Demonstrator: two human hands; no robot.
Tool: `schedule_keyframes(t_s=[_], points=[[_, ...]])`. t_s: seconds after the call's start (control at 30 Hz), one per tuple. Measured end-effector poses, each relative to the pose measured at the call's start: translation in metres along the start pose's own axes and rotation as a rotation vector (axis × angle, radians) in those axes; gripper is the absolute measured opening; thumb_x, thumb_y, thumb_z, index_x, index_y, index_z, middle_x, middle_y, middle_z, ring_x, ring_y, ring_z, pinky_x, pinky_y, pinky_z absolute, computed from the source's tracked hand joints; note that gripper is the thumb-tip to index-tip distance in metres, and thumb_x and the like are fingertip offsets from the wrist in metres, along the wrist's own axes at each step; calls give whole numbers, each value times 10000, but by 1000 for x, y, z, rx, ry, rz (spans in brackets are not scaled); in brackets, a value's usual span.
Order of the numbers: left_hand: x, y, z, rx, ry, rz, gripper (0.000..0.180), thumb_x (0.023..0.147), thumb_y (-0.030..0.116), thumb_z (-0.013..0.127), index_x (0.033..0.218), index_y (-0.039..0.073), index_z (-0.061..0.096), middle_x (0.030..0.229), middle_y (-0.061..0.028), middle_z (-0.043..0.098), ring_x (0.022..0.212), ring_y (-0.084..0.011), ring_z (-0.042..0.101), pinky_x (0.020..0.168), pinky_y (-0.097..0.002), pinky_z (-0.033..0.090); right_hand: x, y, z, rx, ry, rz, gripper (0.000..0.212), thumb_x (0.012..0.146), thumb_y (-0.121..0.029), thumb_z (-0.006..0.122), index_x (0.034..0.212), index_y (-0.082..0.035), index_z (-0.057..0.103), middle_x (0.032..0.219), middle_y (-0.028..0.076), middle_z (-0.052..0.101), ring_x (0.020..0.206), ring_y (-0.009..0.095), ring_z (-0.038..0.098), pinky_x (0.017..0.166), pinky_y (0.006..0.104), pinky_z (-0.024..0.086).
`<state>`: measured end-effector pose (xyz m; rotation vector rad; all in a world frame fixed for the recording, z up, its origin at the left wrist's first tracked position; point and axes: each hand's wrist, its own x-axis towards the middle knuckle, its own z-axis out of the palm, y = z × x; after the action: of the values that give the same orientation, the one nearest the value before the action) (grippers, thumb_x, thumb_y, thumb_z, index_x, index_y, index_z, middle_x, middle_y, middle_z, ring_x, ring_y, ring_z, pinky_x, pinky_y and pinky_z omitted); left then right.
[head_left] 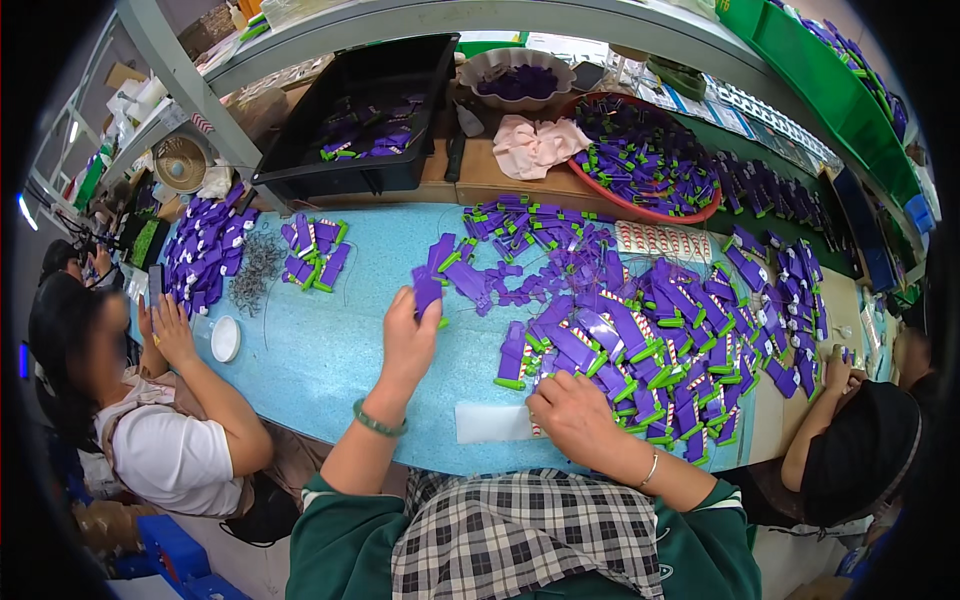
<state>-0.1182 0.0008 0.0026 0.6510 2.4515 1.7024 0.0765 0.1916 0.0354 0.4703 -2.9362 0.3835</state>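
Over the blue tabletop (340,380), my left hand (408,335) is raised, its fingers pinching a flat purple plastic piece (427,288). A bit of green shows just below those fingers. At the near edge of a big heap of purple pieces with green ends (640,340), my right hand (575,408) rests low with its fingers drawn together. A small striped bit shows under its fingertips, but what they grip is hidden. Beside that hand lies a white rectangular strip (492,423). Thin purple parts (520,285) are strewn beyond the heap.
A red basin (712,208) of purple and green parts, a pink cloth (538,146) and a black tray (400,178) line the back under a metal shelf. A sticker sheet (664,241) lies behind the heap. People work at left and right; a white bowl (226,339) stands left.
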Motion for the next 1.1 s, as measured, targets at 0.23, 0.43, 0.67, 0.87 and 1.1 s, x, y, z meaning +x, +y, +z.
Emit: schedule_keyframes(t_s=[0.23, 0.43, 0.67, 0.87, 1.1], points=[[-87, 67, 7, -796, -264, -351, 174, 972, 76, 455, 1126, 13, 506, 922, -75, 586, 848, -160, 605, 676, -297, 556, 0, -3, 9, 81, 93, -8, 119, 706, -129, 630, 806, -102, 571, 799, 33, 520, 813, 209, 522, 673, 344, 405], [-110, 30, 46, -737, -387, -466, 196, 976, 70, 448, 1153, 9, 505, 933, -76, 597, 859, -151, 603, 691, -287, 557, 2, 6, 20, 209, 196, -56, 102, 712, -74, 649, 800, -103, 607, 754, 19, 566, 759, 206, 552, 644, 342, 401], [-98, 30, 36, -632, -476, -419, 161, 931, 96, 566, 1051, -5, 602, 826, -40, 619, 699, -104, 598, 614, -237, 506, 5, 16, -16, 1029, 85, 372, 140, 743, -56, 729, 837, -50, 625, 835, 78, 647, 766, 242, 631, 705, 349, 486], [-88, 66, 28, -484, -533, -314, 104, 876, 93, 654, 899, -8, 645, 770, -37, 640, 598, -83, 564, 532, -231, 465, 22, 9, -46, 780, 220, 190, 167, 789, -39, 689, 940, -36, 617, 943, 76, 647, 917, 196, 616, 760, 318, 493], [-85, 64, 27, -761, -418, -334, 90, 897, 91, 628, 932, 8, 624, 755, -40, 641, 600, -87, 567, 532, -236, 462, 28, -10, -34, 949, 336, 326, 141, 815, -69, 680, 928, -31, 605, 998, 90, 616, 954, 206, 590, 763, 302, 495]])
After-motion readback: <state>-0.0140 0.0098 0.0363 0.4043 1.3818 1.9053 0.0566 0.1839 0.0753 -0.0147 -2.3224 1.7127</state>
